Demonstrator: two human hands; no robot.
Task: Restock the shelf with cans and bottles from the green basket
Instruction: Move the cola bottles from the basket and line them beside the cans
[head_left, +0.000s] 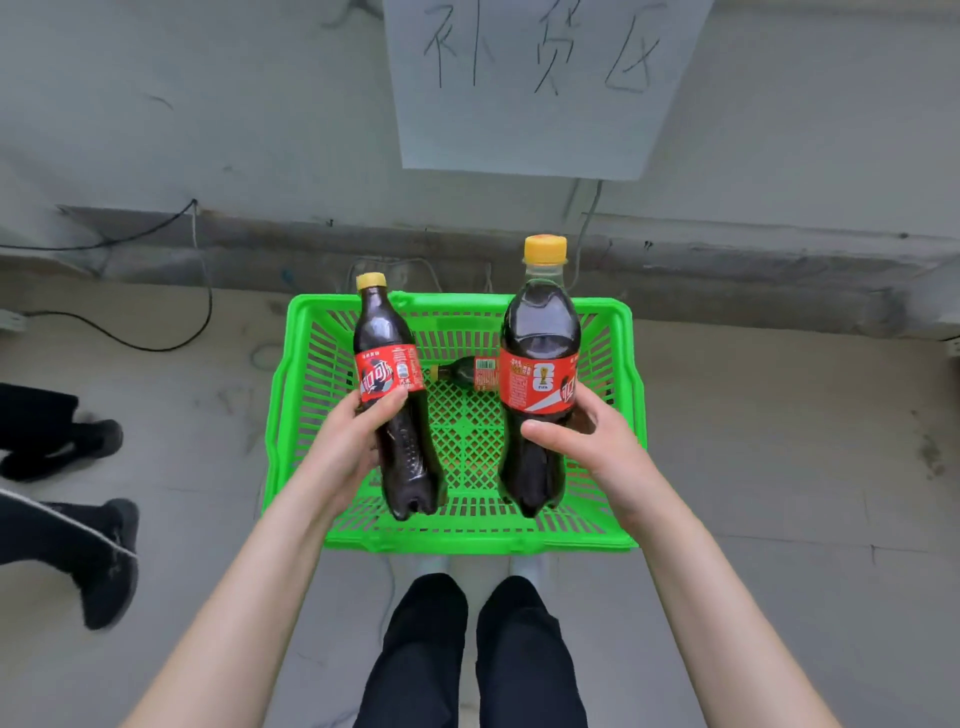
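A green plastic basket (306, 384) sits on the concrete floor in front of my feet. My left hand (348, 441) grips a slim cola bottle (395, 353) with a yellow cap and red label, held upright above the basket's left side. My right hand (587, 441) grips a fatter cola bottle (540, 332) with a yellow cap, upright above the right side. One more small cola bottle (465, 370) lies on its side on the basket's bottom near the far wall, partly hidden by the right bottle. No shelf is in view.
A grey wall rises behind the basket with a paper sign (535, 83) bearing handwritten characters. Black cables (156, 343) trail on the floor at the left. Another person's dark shoes (98, 545) stand at the left edge. My own legs (467, 654) are below the basket.
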